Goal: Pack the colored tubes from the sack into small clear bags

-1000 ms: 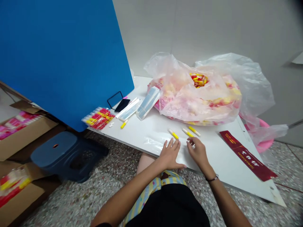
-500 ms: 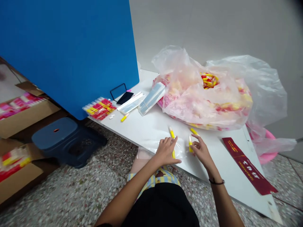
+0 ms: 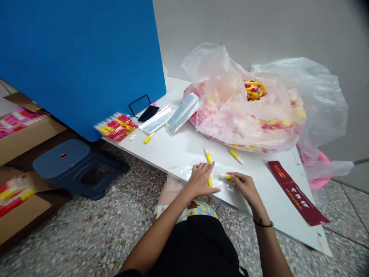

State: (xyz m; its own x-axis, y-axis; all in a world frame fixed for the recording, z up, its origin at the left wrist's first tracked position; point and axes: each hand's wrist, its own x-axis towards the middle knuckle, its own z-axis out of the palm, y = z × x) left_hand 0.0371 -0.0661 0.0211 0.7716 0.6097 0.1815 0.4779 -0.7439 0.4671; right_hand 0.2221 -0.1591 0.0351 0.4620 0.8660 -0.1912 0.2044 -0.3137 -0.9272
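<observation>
Tube — between right hand and bag

Soft, fairly even indoor light covers the white table, with pale glare on the large plastic bag right of centre and faint shadow under the right hand. The floor at lower left looks slightly smeared; the upper right corner darkens.
</observation>
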